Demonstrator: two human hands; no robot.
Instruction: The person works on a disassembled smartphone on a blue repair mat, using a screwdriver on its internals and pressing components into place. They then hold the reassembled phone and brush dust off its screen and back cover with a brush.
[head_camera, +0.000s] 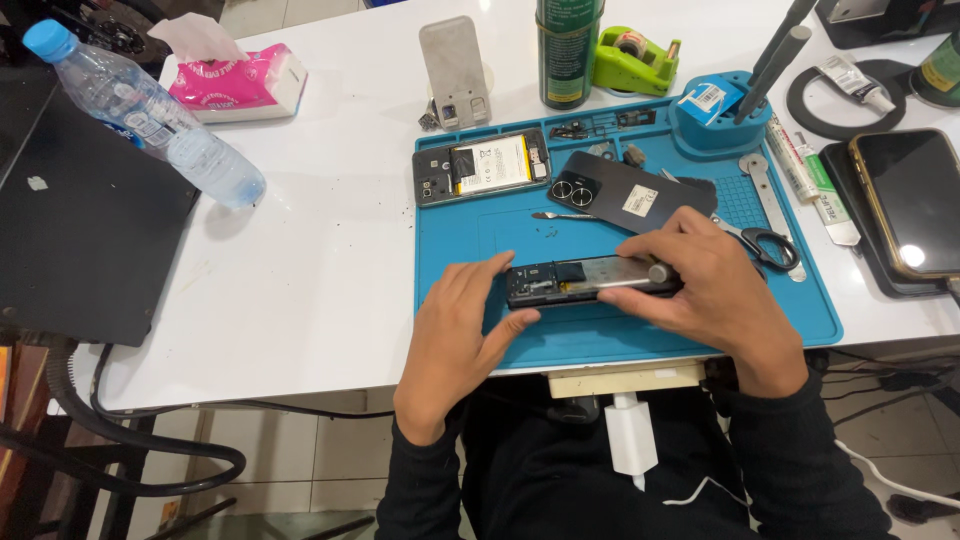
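Opened phone (590, 279) btwn L hand (462, 325) & R hand (700, 285).

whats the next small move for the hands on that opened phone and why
Probably keep the left hand bracing the opened black phone on the blue mat while the right hand eases its grey tool along the top edge; both hands already grip it.

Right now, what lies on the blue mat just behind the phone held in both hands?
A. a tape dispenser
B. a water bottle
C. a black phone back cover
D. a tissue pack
C: the black back cover lies on the blue mat just beyond the phone that the left hand and right hand hold.
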